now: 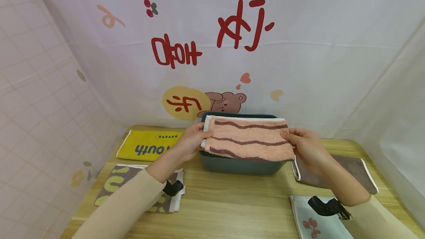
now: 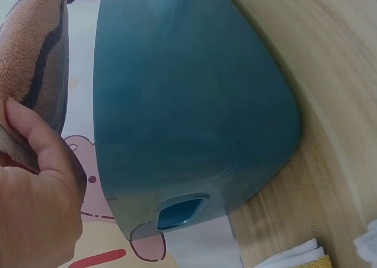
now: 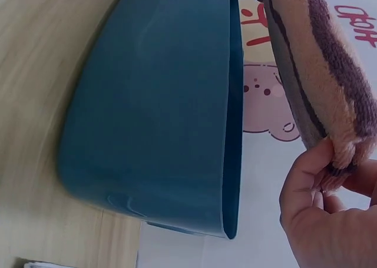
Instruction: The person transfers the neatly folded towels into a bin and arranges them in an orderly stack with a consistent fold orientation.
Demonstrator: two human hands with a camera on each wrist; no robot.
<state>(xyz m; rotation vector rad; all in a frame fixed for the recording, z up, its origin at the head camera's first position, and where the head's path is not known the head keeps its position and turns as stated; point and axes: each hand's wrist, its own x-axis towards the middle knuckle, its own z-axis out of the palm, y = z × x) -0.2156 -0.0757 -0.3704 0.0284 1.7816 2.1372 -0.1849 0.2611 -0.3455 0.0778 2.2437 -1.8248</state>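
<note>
A folded peach towel with wavy brown stripes and a white edge is stretched between both hands, above a teal plastic bin. My left hand pinches its left end, thumb on the front face. At the other end, my right hand pinches the towel between thumb and fingers. In the right wrist view the towel bunches up where the fingers grip it. The towel hangs over the bin's opening and hides most of the inside. The left wrist view shows the bin beside the towel, apart from it.
On the left of the wooden table lie a yellow towel with lettering and a grey-green patterned towel. To the right lie a brown towel and a pale blue towel with cherries. A printed white curtain hangs behind the bin.
</note>
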